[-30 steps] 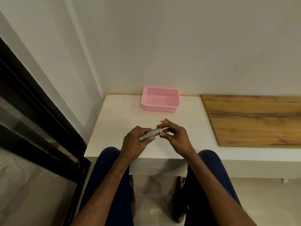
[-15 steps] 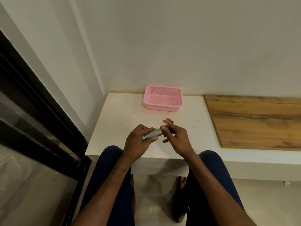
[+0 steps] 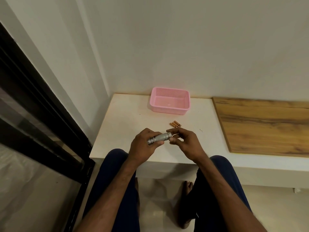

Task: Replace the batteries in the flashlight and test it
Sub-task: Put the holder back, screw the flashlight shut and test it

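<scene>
A small silver flashlight (image 3: 160,138) lies across my two hands above the near edge of the white table (image 3: 123,121). My left hand (image 3: 144,145) grips its body. The thumb and fingers of my right hand (image 3: 184,142) pinch the flashlight's right end. Three copper-coloured batteries (image 3: 175,124) lie side by side on the table just beyond my hands. Whether the end cap is on or off is hidden by my fingers.
An empty pink plastic basket (image 3: 170,102) stands at the back of the table against the wall. A wooden board (image 3: 264,124) covers the surface to the right. A black-framed glass door (image 3: 33,114) runs along the left. My knees sit under the table's front edge.
My right fingers have shifted around the flashlight's right end, and the flashlight has tilted slightly. The batteries on the table have not moved.
</scene>
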